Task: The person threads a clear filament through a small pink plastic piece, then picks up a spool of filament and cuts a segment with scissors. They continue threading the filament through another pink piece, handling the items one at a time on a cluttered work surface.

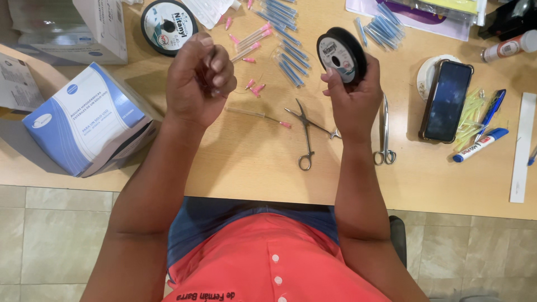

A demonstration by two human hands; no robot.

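From my head camera, looking down: my right hand [353, 92] is curled around a small black spool of line [341, 55], fingers wrapped on its lower edge, holding it upright above the desk. My left hand [200, 78] is closed almost to a fist, fingertips pinched together as if on a thread end; the strand itself is too thin for me to make out. I judge I am drawing line off the spool, and the next move calls for keeping it taut and bringing the scissors in. Those scissors [305, 134] lie on the wooden desk [251, 168] between my hands, a second pair [385, 134] just right of my right wrist. Beyond my left hand sit a larger spool [168, 25] and scattered pink-capped needles [251, 45]. Left of my left forearm a blue-and-white carton [84, 120] lies tipped on its side, flap open; I cannot see what it holds
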